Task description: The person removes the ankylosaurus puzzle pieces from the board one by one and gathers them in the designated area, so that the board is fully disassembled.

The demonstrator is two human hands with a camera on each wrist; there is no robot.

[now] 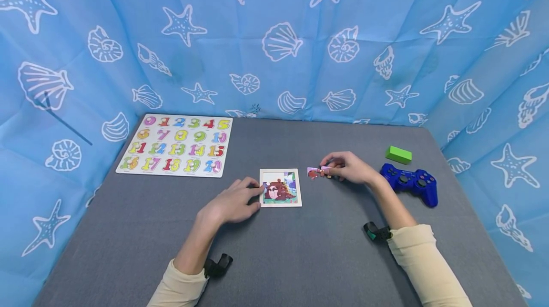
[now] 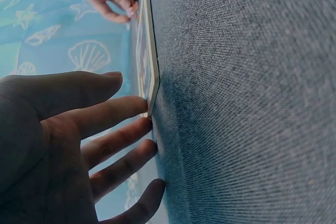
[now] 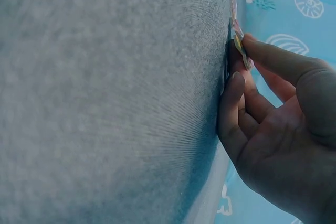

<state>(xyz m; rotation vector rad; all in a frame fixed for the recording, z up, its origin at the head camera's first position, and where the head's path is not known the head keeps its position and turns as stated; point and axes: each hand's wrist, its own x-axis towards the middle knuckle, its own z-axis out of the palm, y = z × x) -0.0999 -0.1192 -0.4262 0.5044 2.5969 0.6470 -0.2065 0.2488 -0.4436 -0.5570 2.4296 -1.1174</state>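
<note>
A small square jigsaw puzzle (image 1: 280, 203) with a pale frame lies at mid-table, its picture partly filled and a white area showing at the top. At its left edge is my left hand (image 1: 233, 200); in the left wrist view the fingers (image 2: 113, 111) are spread and fairly straight, the index fingertip at the frame's corner. Right of the puzzle, my right hand (image 1: 348, 168) pinches a jigsaw piece (image 3: 241, 45) between thumb and index finger, close over the table. Other jigsaw pieces (image 1: 312, 173) show just left of those fingertips, partly hidden by them.
A number puzzle board (image 1: 169, 152) lies at the back left of the grey table (image 1: 296, 259). On the right are a green block (image 1: 399, 155) and a blue game controller (image 1: 409, 182), close beside the right forearm. A blue shell-patterned curtain (image 1: 274, 78) surrounds the table's back and sides.
</note>
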